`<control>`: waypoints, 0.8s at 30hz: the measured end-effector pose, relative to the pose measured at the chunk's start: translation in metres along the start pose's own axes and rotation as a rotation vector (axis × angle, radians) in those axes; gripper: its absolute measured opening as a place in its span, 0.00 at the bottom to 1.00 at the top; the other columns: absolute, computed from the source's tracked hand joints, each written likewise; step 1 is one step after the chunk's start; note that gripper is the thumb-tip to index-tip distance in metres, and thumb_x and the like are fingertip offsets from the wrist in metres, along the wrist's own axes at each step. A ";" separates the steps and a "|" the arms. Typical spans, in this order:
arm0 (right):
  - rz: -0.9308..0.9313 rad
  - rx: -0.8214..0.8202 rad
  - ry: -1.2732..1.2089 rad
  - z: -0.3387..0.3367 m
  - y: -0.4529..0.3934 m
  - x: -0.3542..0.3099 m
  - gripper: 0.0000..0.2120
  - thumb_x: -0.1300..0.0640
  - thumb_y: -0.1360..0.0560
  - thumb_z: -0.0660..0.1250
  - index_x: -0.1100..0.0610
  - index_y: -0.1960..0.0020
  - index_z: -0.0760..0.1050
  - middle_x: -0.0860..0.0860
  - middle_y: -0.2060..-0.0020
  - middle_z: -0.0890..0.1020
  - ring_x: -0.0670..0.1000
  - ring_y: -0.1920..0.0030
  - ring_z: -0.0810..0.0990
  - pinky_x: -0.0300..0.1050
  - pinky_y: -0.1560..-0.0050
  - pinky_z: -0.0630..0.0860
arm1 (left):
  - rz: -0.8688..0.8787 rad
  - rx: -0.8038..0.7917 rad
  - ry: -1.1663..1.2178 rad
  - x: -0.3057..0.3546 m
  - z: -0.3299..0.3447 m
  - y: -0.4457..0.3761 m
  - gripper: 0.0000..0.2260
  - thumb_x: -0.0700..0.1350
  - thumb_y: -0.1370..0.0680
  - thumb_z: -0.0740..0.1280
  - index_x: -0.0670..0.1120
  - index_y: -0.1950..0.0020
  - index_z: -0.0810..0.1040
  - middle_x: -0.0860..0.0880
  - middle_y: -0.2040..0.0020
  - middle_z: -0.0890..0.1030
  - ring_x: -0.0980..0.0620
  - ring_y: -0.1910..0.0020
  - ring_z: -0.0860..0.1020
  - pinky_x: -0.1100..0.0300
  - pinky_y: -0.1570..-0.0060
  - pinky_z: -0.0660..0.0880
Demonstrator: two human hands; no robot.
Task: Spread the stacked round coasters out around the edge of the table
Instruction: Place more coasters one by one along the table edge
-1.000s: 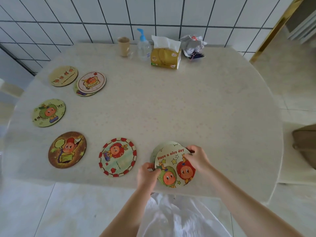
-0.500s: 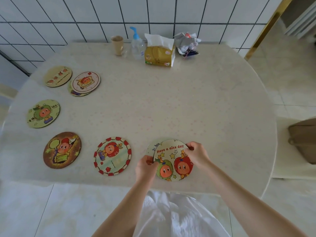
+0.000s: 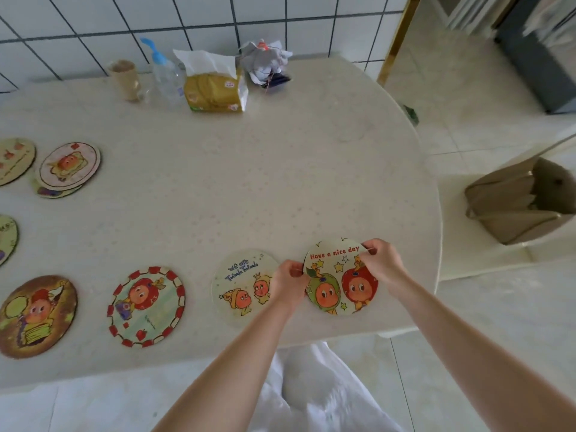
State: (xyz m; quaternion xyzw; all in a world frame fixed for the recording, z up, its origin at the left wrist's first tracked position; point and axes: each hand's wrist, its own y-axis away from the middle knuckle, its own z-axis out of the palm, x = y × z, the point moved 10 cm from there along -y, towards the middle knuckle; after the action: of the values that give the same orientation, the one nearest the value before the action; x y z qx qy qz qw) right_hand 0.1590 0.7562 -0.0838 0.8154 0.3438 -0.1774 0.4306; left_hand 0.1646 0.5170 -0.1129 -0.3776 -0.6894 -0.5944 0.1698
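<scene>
Both hands [image 3: 288, 280] [image 3: 381, 260] pinch "Have a nice day" coaster [image 3: 339, 279].

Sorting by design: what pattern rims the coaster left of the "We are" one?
Red squares ring the coaster; head view.

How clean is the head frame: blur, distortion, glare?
Head view: wide-angle bend curves the tile lines and the table edge; soft blur on the cup and left-side coasters; "Have a nice day" coaster, held by left hand and right hand, reads sharply; light is diffuse, no hard glare.
</scene>
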 end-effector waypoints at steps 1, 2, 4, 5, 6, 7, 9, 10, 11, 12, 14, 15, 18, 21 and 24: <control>0.011 0.009 0.010 -0.006 -0.002 0.006 0.13 0.62 0.24 0.61 0.57 0.40 0.75 0.53 0.51 0.80 0.54 0.53 0.80 0.41 0.66 0.76 | 0.007 -0.018 -0.010 0.003 0.009 -0.001 0.06 0.38 0.24 0.66 0.48 0.50 0.76 0.49 0.52 0.81 0.47 0.53 0.82 0.47 0.52 0.82; 0.023 0.016 0.023 -0.011 -0.004 0.013 0.13 0.62 0.24 0.62 0.58 0.40 0.75 0.53 0.50 0.80 0.54 0.53 0.80 0.42 0.66 0.77 | 0.018 -0.031 -0.025 0.005 0.015 -0.001 0.07 0.37 0.23 0.66 0.47 0.49 0.76 0.49 0.52 0.81 0.46 0.53 0.82 0.46 0.51 0.82; 0.046 0.026 0.047 -0.016 -0.007 0.025 0.14 0.61 0.23 0.63 0.59 0.38 0.74 0.54 0.50 0.79 0.55 0.54 0.80 0.43 0.64 0.78 | 0.060 -0.047 -0.074 0.012 0.024 -0.002 0.07 0.38 0.23 0.65 0.47 0.48 0.76 0.53 0.53 0.81 0.48 0.52 0.81 0.48 0.50 0.81; 0.059 0.029 0.058 -0.018 -0.009 0.030 0.14 0.61 0.23 0.63 0.60 0.38 0.74 0.55 0.49 0.79 0.55 0.54 0.79 0.44 0.65 0.78 | 0.083 -0.050 -0.103 0.015 0.027 -0.003 0.07 0.38 0.23 0.65 0.48 0.47 0.77 0.53 0.54 0.80 0.50 0.52 0.81 0.49 0.49 0.81; 0.071 0.030 0.070 -0.019 -0.009 0.035 0.14 0.60 0.23 0.64 0.60 0.38 0.74 0.57 0.48 0.79 0.55 0.55 0.79 0.42 0.67 0.78 | 0.107 -0.046 -0.133 0.019 0.028 -0.004 0.07 0.38 0.23 0.65 0.47 0.47 0.77 0.53 0.54 0.80 0.50 0.52 0.80 0.51 0.49 0.80; 0.086 0.032 0.081 -0.019 -0.009 0.040 0.14 0.60 0.23 0.64 0.60 0.38 0.74 0.58 0.47 0.79 0.54 0.57 0.79 0.41 0.69 0.76 | 0.130 -0.040 -0.166 0.022 0.029 -0.005 0.07 0.38 0.23 0.65 0.47 0.47 0.78 0.52 0.54 0.80 0.51 0.53 0.79 0.53 0.49 0.80; 0.109 0.041 0.097 -0.020 -0.009 0.048 0.12 0.61 0.23 0.64 0.60 0.39 0.74 0.57 0.50 0.80 0.51 0.61 0.78 0.38 0.73 0.74 | 0.172 -0.039 -0.231 0.029 0.032 -0.009 0.07 0.38 0.23 0.66 0.46 0.47 0.78 0.52 0.54 0.80 0.52 0.53 0.79 0.58 0.52 0.77; 0.119 0.048 0.103 -0.021 -0.009 0.051 0.12 0.61 0.23 0.64 0.61 0.40 0.74 0.57 0.51 0.80 0.50 0.63 0.78 0.37 0.74 0.73 | 0.190 -0.047 -0.260 0.033 0.035 -0.012 0.07 0.38 0.23 0.66 0.46 0.46 0.79 0.51 0.53 0.81 0.52 0.53 0.79 0.60 0.53 0.75; 0.126 0.055 0.115 -0.022 -0.010 0.054 0.11 0.62 0.23 0.64 0.61 0.41 0.74 0.57 0.52 0.80 0.50 0.63 0.78 0.37 0.74 0.73 | 0.207 -0.057 -0.287 0.036 0.038 -0.015 0.08 0.38 0.23 0.66 0.46 0.46 0.79 0.51 0.52 0.81 0.52 0.53 0.79 0.62 0.54 0.73; 0.128 0.060 0.133 -0.023 -0.010 0.055 0.11 0.63 0.23 0.63 0.61 0.42 0.75 0.58 0.51 0.81 0.51 0.62 0.79 0.37 0.73 0.74 | 0.221 -0.064 -0.315 0.039 0.040 -0.018 0.08 0.38 0.23 0.66 0.46 0.45 0.79 0.50 0.51 0.82 0.52 0.52 0.79 0.63 0.54 0.72; 0.113 0.072 0.170 -0.025 -0.011 0.053 0.11 0.65 0.24 0.62 0.62 0.42 0.74 0.59 0.48 0.80 0.55 0.55 0.80 0.38 0.70 0.75 | 0.239 -0.080 -0.363 0.042 0.043 -0.022 0.10 0.37 0.23 0.64 0.47 0.44 0.79 0.50 0.49 0.82 0.52 0.52 0.79 0.63 0.55 0.72; 0.094 0.086 0.183 -0.027 -0.012 0.049 0.12 0.67 0.25 0.63 0.62 0.41 0.74 0.59 0.47 0.79 0.55 0.52 0.79 0.36 0.68 0.73 | 0.250 -0.089 -0.381 0.043 0.044 -0.024 0.11 0.36 0.23 0.64 0.47 0.43 0.79 0.49 0.48 0.81 0.52 0.51 0.78 0.63 0.54 0.73; 0.008 0.132 0.214 -0.031 -0.013 0.027 0.16 0.70 0.26 0.63 0.63 0.39 0.73 0.59 0.43 0.77 0.54 0.46 0.76 0.38 0.55 0.74 | 0.269 -0.088 -0.401 0.047 0.037 -0.029 0.14 0.34 0.23 0.62 0.45 0.40 0.77 0.50 0.47 0.78 0.54 0.51 0.76 0.67 0.55 0.72; -0.074 0.146 0.210 -0.027 -0.015 -0.005 0.15 0.67 0.25 0.63 0.63 0.39 0.73 0.58 0.43 0.78 0.55 0.44 0.77 0.45 0.45 0.75 | 0.249 -0.082 -0.345 0.051 0.020 -0.034 0.15 0.34 0.23 0.60 0.46 0.40 0.77 0.50 0.50 0.78 0.54 0.52 0.76 0.64 0.55 0.72; -0.145 0.079 0.183 0.002 -0.016 -0.051 0.14 0.64 0.23 0.61 0.62 0.38 0.73 0.56 0.42 0.78 0.54 0.44 0.77 0.42 0.49 0.76 | 0.228 -0.054 -0.295 0.053 -0.014 -0.042 0.14 0.35 0.24 0.59 0.48 0.44 0.78 0.51 0.51 0.79 0.53 0.54 0.77 0.65 0.62 0.72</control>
State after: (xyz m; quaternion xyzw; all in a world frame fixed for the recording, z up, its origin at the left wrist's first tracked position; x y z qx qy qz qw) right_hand 0.1121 0.7405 -0.0642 0.8177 0.4324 -0.1461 0.3508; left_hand 0.0968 0.5203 -0.1027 -0.5408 -0.6434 -0.5277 0.1232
